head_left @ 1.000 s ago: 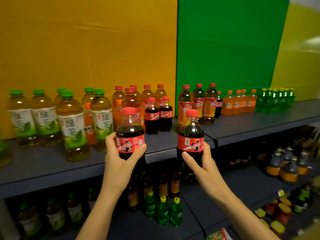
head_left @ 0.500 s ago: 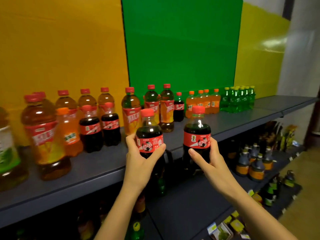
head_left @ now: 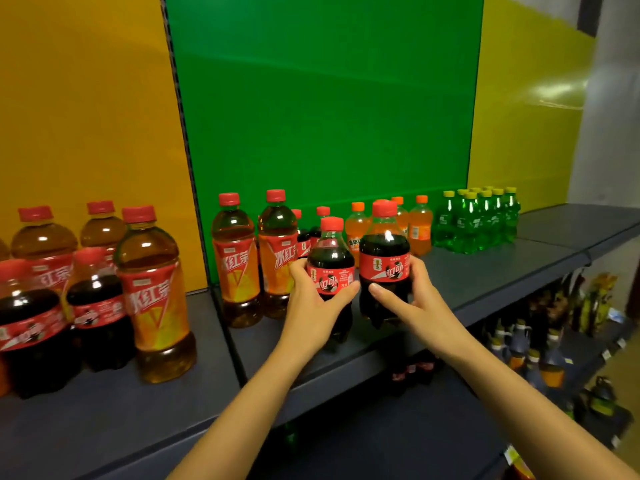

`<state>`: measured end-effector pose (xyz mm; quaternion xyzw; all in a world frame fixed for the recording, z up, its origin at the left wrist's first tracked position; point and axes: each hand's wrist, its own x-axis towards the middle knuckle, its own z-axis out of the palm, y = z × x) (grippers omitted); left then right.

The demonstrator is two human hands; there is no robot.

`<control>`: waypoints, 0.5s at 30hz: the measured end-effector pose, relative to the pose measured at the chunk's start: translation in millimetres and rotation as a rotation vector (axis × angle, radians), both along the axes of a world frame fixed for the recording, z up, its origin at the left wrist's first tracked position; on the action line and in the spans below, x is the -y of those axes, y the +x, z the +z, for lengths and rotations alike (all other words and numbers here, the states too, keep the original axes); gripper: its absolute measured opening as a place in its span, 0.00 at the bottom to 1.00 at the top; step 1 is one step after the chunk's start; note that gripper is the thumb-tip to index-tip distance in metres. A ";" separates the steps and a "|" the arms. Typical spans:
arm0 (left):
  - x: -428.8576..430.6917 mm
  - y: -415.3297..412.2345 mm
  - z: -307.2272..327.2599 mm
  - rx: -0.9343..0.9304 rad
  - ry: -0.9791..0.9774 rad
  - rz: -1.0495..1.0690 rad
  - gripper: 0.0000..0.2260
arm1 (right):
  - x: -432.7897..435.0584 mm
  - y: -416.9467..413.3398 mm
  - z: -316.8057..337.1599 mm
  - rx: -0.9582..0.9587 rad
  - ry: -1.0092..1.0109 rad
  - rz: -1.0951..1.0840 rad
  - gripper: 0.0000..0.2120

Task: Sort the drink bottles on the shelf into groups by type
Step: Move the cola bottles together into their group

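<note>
Dark grey shelf (head_left: 502, 271) boards run across the view, backed by an orange-yellow panel (head_left: 86, 98) on the left and a green panel (head_left: 322, 98) in the middle. Both arms reach in from below to the middle of the shelf, each hand wrapped round a small cola bottle with a red cap and red label. The left hand (head_left: 311, 306) grips the left cola bottle (head_left: 330, 271) at its label, fingers on the far left side and thumb across the front. The right hand (head_left: 412, 299) grips the right cola bottle (head_left: 384, 261) the same way, thumb on the front and fingers curled round the right side. The two bottles stand upright and just beside each other, low over the front part of the board; whether their bases touch it cannot be told. Just left of them stand two iced red tea bottles (head_left: 235, 261), and behind them two more small cola bottles (head_left: 322, 216) show partly. Further back to the right are orange soda bottles (head_left: 420, 226), then a tight cluster of green soda bottles (head_left: 474, 220). On the far left, more iced tea (head_left: 154, 292) and cola (head_left: 97, 306) stand mixed together. A lower shelf (head_left: 588, 355) at the right carries other bottles, too dim to name.
</note>
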<state>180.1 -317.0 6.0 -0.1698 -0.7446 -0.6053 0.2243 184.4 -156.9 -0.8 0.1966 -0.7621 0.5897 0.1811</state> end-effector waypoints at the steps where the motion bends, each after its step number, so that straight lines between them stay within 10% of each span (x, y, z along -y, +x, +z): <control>1: -3.1 -10.3 0.3 0.003 -0.001 0.011 0.27 | -4.1 -13.4 0.4 0.001 0.003 0.014 0.29; 15: -27.2 -102.3 -11.9 0.060 -0.083 0.261 0.28 | -32.5 -169.0 -5.0 0.080 0.200 0.322 0.39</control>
